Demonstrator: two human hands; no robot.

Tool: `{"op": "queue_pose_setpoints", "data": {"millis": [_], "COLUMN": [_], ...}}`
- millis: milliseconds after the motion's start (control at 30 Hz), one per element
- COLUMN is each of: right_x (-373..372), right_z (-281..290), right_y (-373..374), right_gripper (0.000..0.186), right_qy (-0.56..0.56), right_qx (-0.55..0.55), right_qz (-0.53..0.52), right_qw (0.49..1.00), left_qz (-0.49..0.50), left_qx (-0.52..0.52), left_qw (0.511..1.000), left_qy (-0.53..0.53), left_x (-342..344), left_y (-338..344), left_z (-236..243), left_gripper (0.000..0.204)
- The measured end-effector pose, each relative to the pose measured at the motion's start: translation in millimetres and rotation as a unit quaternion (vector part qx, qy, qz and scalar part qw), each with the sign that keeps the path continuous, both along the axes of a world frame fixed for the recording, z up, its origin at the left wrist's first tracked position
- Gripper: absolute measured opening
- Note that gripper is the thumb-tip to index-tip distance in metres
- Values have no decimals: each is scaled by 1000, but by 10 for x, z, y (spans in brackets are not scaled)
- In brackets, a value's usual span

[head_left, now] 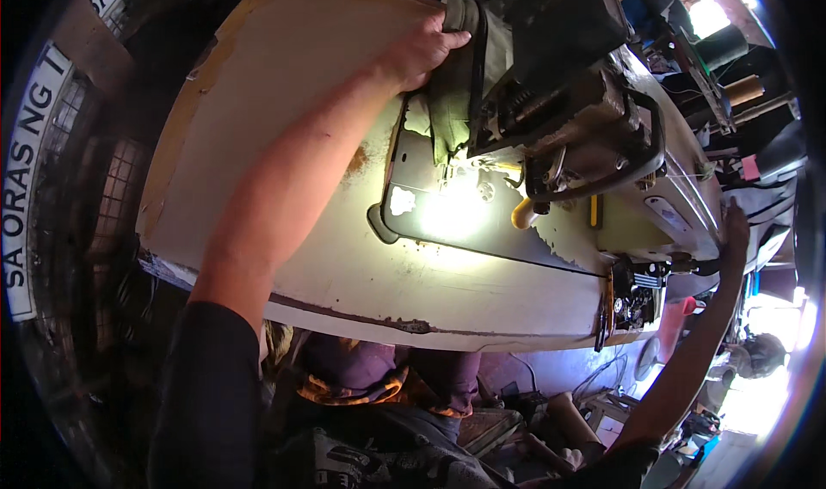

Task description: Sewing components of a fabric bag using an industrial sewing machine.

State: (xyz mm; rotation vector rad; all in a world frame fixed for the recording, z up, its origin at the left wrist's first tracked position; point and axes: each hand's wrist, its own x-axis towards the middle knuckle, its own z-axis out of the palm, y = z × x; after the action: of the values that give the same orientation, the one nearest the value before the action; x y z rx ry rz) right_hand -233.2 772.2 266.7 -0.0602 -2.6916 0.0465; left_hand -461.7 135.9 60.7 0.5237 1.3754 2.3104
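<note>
My left hand (426, 50) reaches to the far side of the table, its fingers closed on a dark olive piece of fabric (453, 115). The fabric runs down toward the needle area of a sewing machine (564, 123), where a bright lamp glares on the metal bed plate (417, 166). Stretched out past the machine's right end, my right hand (736, 224) is small and dim. It is close to the end of the machine, and its fingers do not show clearly enough to tell whether they touch anything.
The worn white sewing table (344, 295) has a chipped front edge. A black bobbin winder (635, 287) is fixed at its right front. Dark folded material (770, 205) lies beyond my right hand. Below right are rolls and clutter (572, 420); signs (34, 179) stand at left.
</note>
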Motion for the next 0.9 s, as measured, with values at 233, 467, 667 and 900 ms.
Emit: {"op": "queue_pose_setpoints", "data": {"millis": [233,467,667,900], "right_x": [321,1012,831,207], "right_z": [-276,-1769,-1075,-282], "right_y": [449,80,809,822], "right_gripper": [41,31,35,40], "right_qy": [15,158,107,18], "right_qx": [-15,68,-136,209], "right_qz": [-21,-185,-209,-1], "right_qw": [1000,968,963,978], "left_qz": [43,112,264,559], "left_qx": [-32,-66,-108,-122], "left_qw": [998,992,958,818], "left_qy": [34,-1,35,-54], "left_x": [-190,-71,31,842], "left_y": [59,77,-35,-1014], "left_z": [-219,-133,-7,294], "left_gripper": [84,72,63,30]}}
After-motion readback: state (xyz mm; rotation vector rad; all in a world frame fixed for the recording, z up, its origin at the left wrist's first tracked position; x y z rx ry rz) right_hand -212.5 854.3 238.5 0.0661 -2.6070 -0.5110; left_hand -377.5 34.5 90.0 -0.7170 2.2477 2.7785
